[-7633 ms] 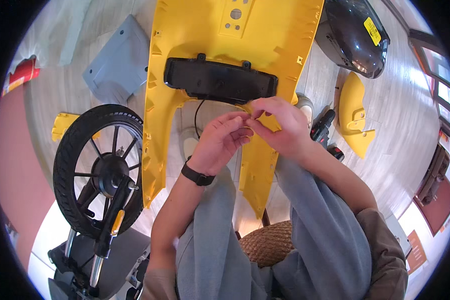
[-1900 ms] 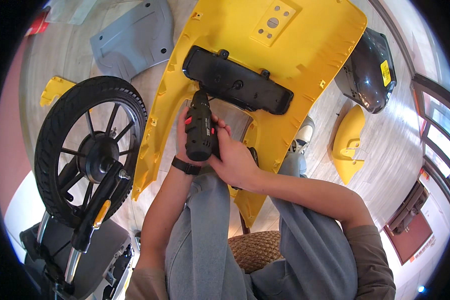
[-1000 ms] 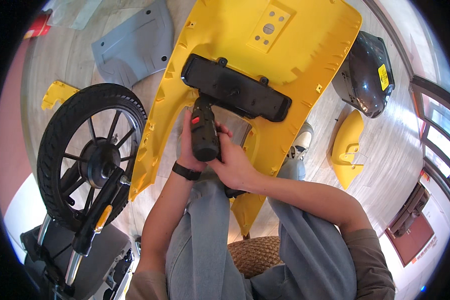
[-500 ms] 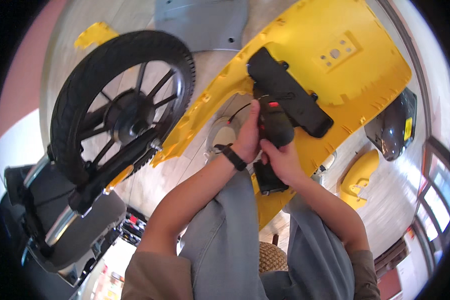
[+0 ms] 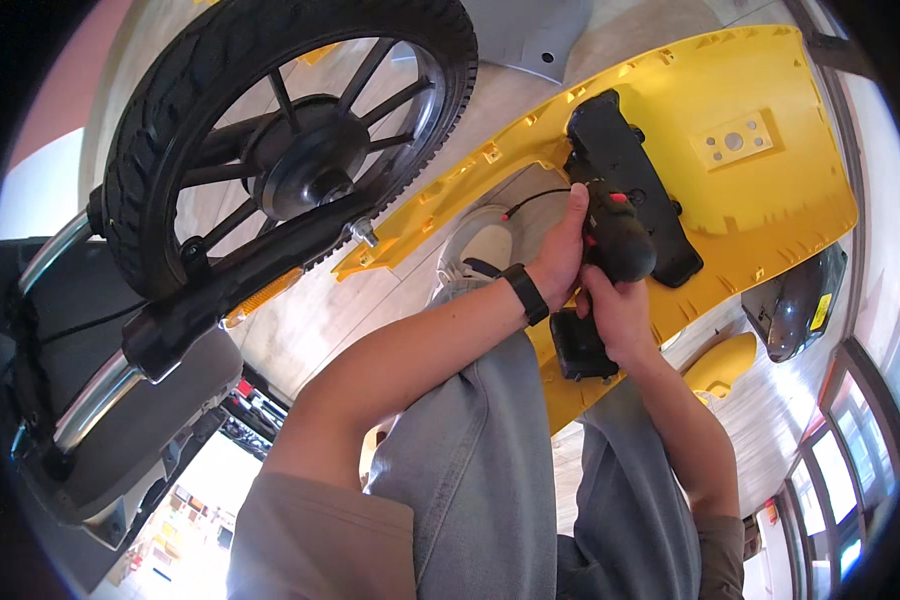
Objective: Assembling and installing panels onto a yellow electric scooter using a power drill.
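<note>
A black cordless drill (image 5: pixel 625 248) with small red marks points away from me, its battery (image 5: pixel 582 348) hanging near my thigh. My right hand (image 5: pixel 622 318) is closed round its handle. Against the drill's left side rests my left hand (image 5: pixel 560 243), thumb stretched along its front end and the other fingers mostly hidden. The drill's nose reaches a long black plastic housing (image 5: pixel 630 165), which lies across a large curved yellow panel (image 5: pixel 800 130). The drill body hides its tip. A thin black cable (image 5: pixel 535 197) with a red end runs left from there.
To the left stands a spoked wheel with a black tyre (image 5: pixel 155 150), held by a black fork leg (image 5: pixel 260 255). A grey panel (image 5: pixel 525 30) lies beyond. On the right are a smaller yellow piece (image 5: pixel 725 365) and a glossy dark part (image 5: pixel 795 305) on the floor.
The view has shifted, so the wheel looks nearer and higher, and the hands, drill and yellow panel sit farther right. Both hands keep the same hold on the drill.
</note>
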A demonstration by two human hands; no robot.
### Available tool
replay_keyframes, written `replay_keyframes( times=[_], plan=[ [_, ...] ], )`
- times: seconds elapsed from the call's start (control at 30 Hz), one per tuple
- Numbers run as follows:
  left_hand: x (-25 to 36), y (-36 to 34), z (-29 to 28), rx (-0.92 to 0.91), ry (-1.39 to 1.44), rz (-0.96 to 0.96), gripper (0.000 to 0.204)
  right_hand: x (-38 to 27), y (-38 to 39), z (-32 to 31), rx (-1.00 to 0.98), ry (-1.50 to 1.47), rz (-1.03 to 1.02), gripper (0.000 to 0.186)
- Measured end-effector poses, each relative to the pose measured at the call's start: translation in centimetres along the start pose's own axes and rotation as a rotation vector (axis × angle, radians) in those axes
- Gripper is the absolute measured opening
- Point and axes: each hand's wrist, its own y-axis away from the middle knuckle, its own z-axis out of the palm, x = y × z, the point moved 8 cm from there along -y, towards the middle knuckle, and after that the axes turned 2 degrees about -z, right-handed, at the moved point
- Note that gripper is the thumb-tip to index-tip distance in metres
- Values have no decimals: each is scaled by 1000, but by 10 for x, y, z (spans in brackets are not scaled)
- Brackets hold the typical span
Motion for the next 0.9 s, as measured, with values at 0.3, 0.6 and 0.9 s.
replay_keyframes(
  times=[0.3,0.6,0.9],
  plan=[
    [-3,2,1,-11,-7,-43,66,1,4,-2,24,-4,60,13],
    [-11,8,1,-52,20,-81,64,8,13,-5,41,39,62,11],
    [-26,7,-4,-17,38,-93,64,19,22,-12,57,50,82,12]
  ],
)
